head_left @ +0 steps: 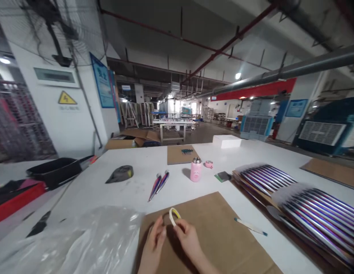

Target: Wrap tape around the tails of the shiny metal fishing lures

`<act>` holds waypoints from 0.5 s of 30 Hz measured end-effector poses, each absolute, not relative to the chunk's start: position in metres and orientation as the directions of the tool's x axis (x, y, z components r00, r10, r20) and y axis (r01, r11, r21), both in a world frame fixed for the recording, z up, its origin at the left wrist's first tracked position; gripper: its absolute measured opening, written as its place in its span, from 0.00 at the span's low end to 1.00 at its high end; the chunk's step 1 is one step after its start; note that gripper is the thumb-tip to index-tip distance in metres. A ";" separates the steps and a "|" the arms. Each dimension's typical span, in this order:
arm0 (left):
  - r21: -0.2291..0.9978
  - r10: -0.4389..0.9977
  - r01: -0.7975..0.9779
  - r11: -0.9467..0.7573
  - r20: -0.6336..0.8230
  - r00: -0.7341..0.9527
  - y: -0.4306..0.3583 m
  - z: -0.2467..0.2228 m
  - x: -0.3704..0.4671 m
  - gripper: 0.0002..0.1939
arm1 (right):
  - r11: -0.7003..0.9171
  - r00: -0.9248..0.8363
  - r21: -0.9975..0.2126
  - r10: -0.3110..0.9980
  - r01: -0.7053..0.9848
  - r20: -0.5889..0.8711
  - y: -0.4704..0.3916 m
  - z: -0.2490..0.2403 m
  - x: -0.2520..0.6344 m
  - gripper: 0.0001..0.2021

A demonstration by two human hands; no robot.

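Note:
A narrow roll of tape [171, 217], white with yellow on its inner side, stands on edge between the thumb and fingers of my right hand [188, 238]. Just left of the roll, my left hand [153, 239] has its thumb and fingers drawn together. Whether a tape end lies between those fingertips is too small to make out. Both hands are above a flat brown cardboard sheet [217, 228] on the white table [108, 198]. A pen-like white stick with teal ends [251, 227] lies across the sheet's right edge.
Beyond the sheet are two shiny striped pieces [159, 184], a pink bottle [196, 170], its pink cap [209, 164] and a dark grey object [121, 174]. Stacks of striped pieces [322, 217] fill the right side. Clear plastic [99, 236] covers the near left.

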State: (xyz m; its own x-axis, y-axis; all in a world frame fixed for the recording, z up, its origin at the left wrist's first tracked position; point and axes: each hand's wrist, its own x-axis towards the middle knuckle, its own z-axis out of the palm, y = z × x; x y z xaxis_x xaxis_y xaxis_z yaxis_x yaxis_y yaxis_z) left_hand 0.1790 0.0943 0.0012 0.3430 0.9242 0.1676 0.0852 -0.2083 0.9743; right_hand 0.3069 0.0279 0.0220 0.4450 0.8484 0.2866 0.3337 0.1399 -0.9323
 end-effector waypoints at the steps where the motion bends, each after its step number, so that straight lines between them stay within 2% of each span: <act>1: 0.967 0.923 0.111 -0.230 0.180 0.341 0.095 0.004 0.174 0.30 | 0.141 0.412 -0.922 0.863 0.360 0.293 0.027 0.022 0.306 0.08; 5: 0.931 0.890 0.167 -0.323 0.239 0.389 0.094 0.019 0.167 0.23 | 0.143 0.283 -0.867 0.909 0.477 0.305 0.017 0.027 0.307 0.08; 9: 0.912 0.865 0.175 -0.372 0.272 0.421 0.091 0.019 0.170 0.13 | 0.148 0.262 -0.876 0.920 0.458 0.293 0.012 0.034 0.307 0.08; 15: 0.904 0.881 0.227 -0.362 0.252 0.401 0.090 0.010 0.169 0.13 | 0.118 0.264 -0.828 0.915 0.549 0.306 0.011 0.037 0.304 0.07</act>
